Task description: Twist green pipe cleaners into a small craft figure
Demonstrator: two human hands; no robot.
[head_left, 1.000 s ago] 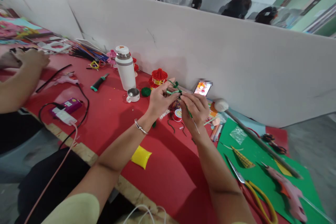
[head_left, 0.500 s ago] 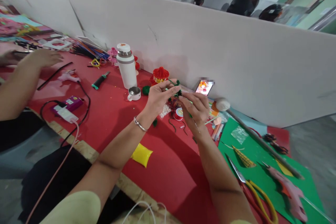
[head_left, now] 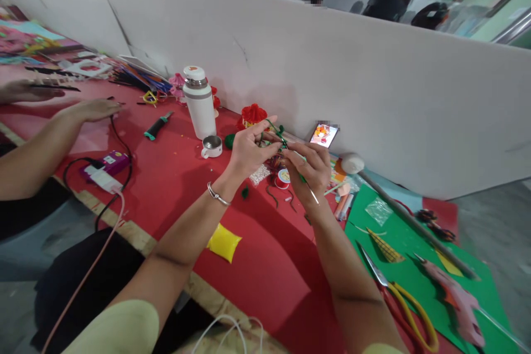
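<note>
My left hand [head_left: 251,149] is closed in a pinch on a small piece of green yarn work [head_left: 282,135], with a strand of yarn running up over the raised index finger. In my right hand [head_left: 309,165] is a crochet hook [head_left: 310,188] with a green grip; its metal end sticks out below the palm, while its tip meets the yarn between both hands. The fingers partly hide the stitches. A green yarn ball [head_left: 229,141] lies beside my left hand. Below the hands are white beads [head_left: 260,175] and a red thread spool [head_left: 282,178].
A white thermos [head_left: 199,108] and its cup [head_left: 212,146] stand left of my hands. A phone [head_left: 324,135] leans on the partition. Scissors [head_left: 400,304] and a pink glue gun [head_left: 454,304] lie at right. A co-worker's hands [head_left: 93,110] are at far left.
The strand over my left index finger is lifted higher, and the hook has shifted slightly in my right hand. At left, the co-worker's near hand moved right, over the glue gun.
</note>
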